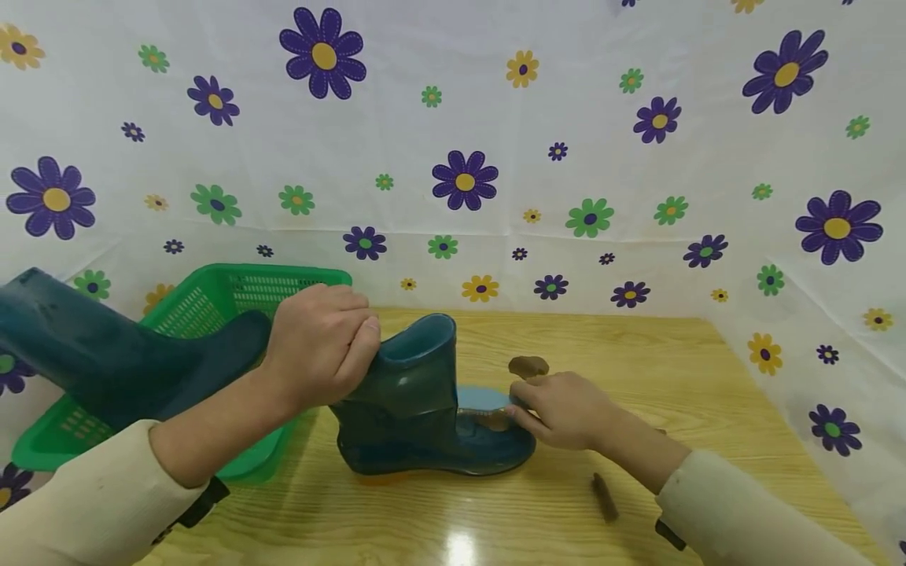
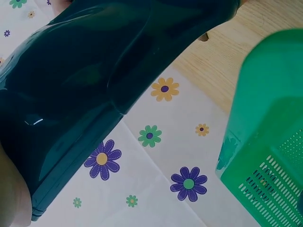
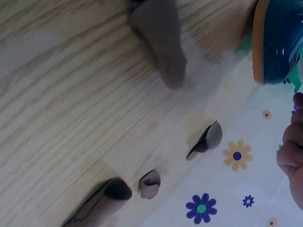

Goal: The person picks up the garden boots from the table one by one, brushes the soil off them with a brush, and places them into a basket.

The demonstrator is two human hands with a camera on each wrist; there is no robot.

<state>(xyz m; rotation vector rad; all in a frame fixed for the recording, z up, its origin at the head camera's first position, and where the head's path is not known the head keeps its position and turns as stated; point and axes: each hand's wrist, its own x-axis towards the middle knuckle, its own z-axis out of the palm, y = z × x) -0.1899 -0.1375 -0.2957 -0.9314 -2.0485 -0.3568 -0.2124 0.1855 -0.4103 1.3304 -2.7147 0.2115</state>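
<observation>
My left hand (image 1: 322, 342) grips the top of a dark teal rubber boot (image 1: 403, 417), which stands on the table with its toe to the right. In the left wrist view the boot's shiny shaft (image 2: 85, 71) fills the upper left. My right hand (image 1: 566, 409) is at the toe, its fingers on the end of a light blue brush (image 1: 484, 398) whose bristles face down toward the boot. A brown patch (image 1: 493, 421) shows on the boot's foot beneath the brush. The right wrist view catches only this hand's curled fingers (image 3: 291, 146) beside the orange-edged toe (image 3: 277, 42).
A second teal boot (image 1: 149, 362) lies across the green basket (image 1: 283, 275) at left. Several brown, curved pieces lie on the wooden table, one behind my right hand (image 1: 528, 365) and another in front (image 1: 604, 497). A flowered cloth (image 1: 396, 118) hangs behind.
</observation>
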